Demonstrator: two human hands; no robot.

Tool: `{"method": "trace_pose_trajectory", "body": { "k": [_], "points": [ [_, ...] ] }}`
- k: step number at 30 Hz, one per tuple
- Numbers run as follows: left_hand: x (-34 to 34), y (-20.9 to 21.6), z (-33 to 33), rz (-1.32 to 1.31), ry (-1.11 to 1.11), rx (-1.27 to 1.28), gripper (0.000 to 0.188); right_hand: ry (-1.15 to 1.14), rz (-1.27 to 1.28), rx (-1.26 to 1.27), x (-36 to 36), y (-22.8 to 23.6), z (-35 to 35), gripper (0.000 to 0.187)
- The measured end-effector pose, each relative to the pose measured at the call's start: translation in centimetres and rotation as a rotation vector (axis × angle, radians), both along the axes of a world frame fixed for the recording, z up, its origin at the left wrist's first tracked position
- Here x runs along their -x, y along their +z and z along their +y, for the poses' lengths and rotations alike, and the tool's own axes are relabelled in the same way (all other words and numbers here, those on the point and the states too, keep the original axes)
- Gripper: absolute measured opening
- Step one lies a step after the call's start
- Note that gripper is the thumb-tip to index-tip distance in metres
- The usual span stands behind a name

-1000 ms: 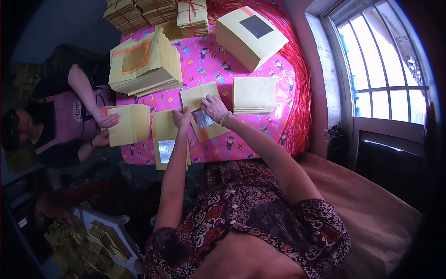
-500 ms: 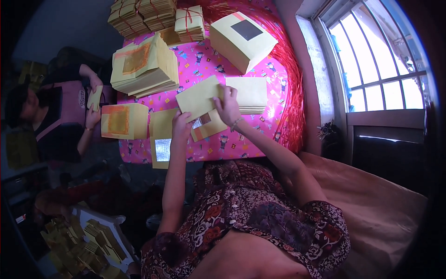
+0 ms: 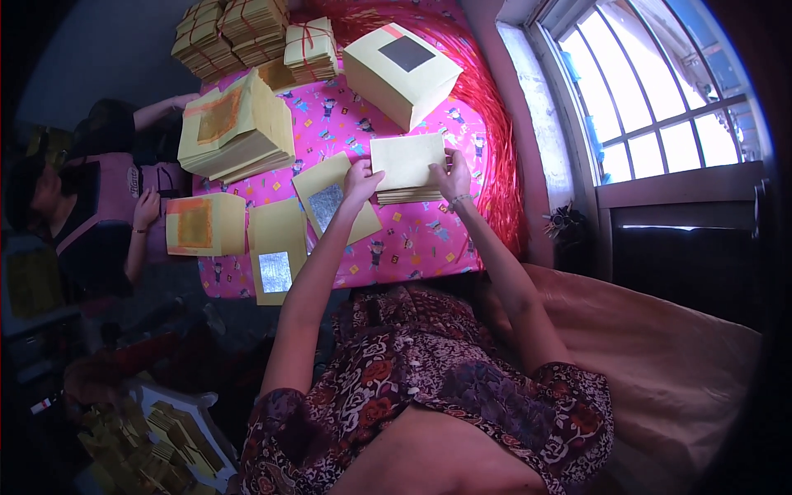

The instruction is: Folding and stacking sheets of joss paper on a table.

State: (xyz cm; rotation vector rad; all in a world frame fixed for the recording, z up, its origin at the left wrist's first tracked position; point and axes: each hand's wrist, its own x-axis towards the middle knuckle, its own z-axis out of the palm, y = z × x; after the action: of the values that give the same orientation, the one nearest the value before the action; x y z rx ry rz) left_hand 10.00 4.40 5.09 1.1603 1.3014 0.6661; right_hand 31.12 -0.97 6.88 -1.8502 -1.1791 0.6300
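Note:
A pale yellow folded paper (image 3: 406, 162) lies between my two hands, over a small stack of folded papers (image 3: 410, 197) at the right of the table. My left hand (image 3: 360, 178) grips its left edge, thumb on top. At the opposite edge, my right hand (image 3: 451, 176) pinches the right side. Just left of my left wrist lies a yellow sheet with a silver foil patch (image 3: 326, 200), partly covered by my forearm. Another silver-patched sheet (image 3: 275, 272) sits farther left, its lower end over the table's edge.
Thick yellow paper stacks (image 3: 272, 132) and a tall block with a dark square (image 3: 437, 87) stand farther back. Red-tied bundles (image 3: 252, 33) are behind them. Red plastic strands (image 3: 503, 165) line the right edge. At left, a co-worker (image 3: 99, 206) sits by an orange-patched stack (image 3: 231, 224).
Both my hands have moved right with the folded paper, from above the silver-patched sheet onto the small stack. The paper now lies level. The co-worker's hands have moved apart.

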Motion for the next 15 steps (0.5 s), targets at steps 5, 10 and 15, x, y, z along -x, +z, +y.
{"method": "trace_pose_trajectory", "body": {
  "k": [5, 10, 15],
  "points": [
    [0.8, -4.3, -0.3, 0.153, 0.053, -0.022, 0.04, 0.03, 0.031, 0.059, 0.6, -0.8, -0.2, 0.046],
    [-0.4, -3.7, -1.2, 0.191, 0.101, -0.043, 0.043, 0.022, 0.084, 0.148, -0.2, -2.0, -1.0, 0.047],
    [-0.6, -3.2, -1.6, 0.246, 0.127, -0.066, 0.041, 0.034, -0.059, 0.106, 0.1, -3.5, -1.2, 0.047]
  ]
}}
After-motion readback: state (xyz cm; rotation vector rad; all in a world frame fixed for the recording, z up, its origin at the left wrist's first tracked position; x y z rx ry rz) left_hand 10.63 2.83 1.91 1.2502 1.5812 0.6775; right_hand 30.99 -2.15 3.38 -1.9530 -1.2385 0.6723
